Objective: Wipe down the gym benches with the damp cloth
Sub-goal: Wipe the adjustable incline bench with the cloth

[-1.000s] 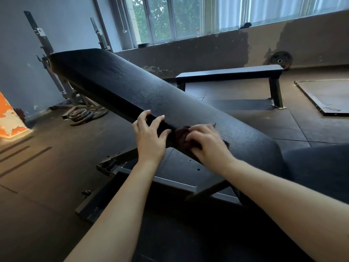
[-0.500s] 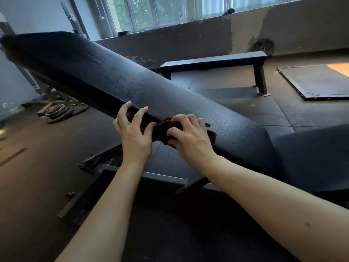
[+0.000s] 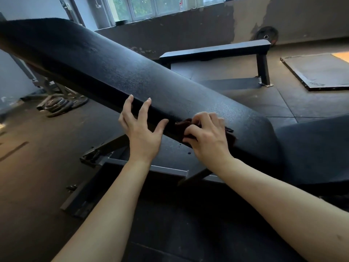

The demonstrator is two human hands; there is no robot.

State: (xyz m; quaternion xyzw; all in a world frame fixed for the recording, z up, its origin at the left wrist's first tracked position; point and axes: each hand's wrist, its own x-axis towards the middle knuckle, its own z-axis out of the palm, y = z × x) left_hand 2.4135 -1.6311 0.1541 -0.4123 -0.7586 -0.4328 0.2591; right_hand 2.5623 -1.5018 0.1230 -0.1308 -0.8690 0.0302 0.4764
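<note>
The dark reddish-brown cloth (image 3: pixel 183 123) sits bunched on the near edge of the inclined bench pad (image 3: pixel 113 72), low on its slope. Most of it is covered by the right hand (image 3: pixel 207 137), whose fingers curl round it and press it against the black vinyl; a frayed corner of cloth pokes out on the far side of the hand. Just beside it, higher up the slope, the left hand (image 3: pixel 140 133) holds nothing. Its fingers are spread wide and straight, the fingertips and thumb touching the pad's near edge.

The pad runs from upper left down to lower right, where it meets the seat pad (image 3: pixel 311 144). Under it the steel frame (image 3: pixel 105 150) stands on the dark rubber floor.

Behind the inclined pad a flat bench (image 3: pixel 217 51) stands well apart from the hands. To its right a low platform (image 3: pixel 319 72) lies on the floor. A weight plate (image 3: pixel 267 35) leans against the back wall beneath the windows (image 3: pixel 147 6). Off to the left, near the wall, a heap of plates (image 3: pixel 62 104) lies on the floor.
</note>
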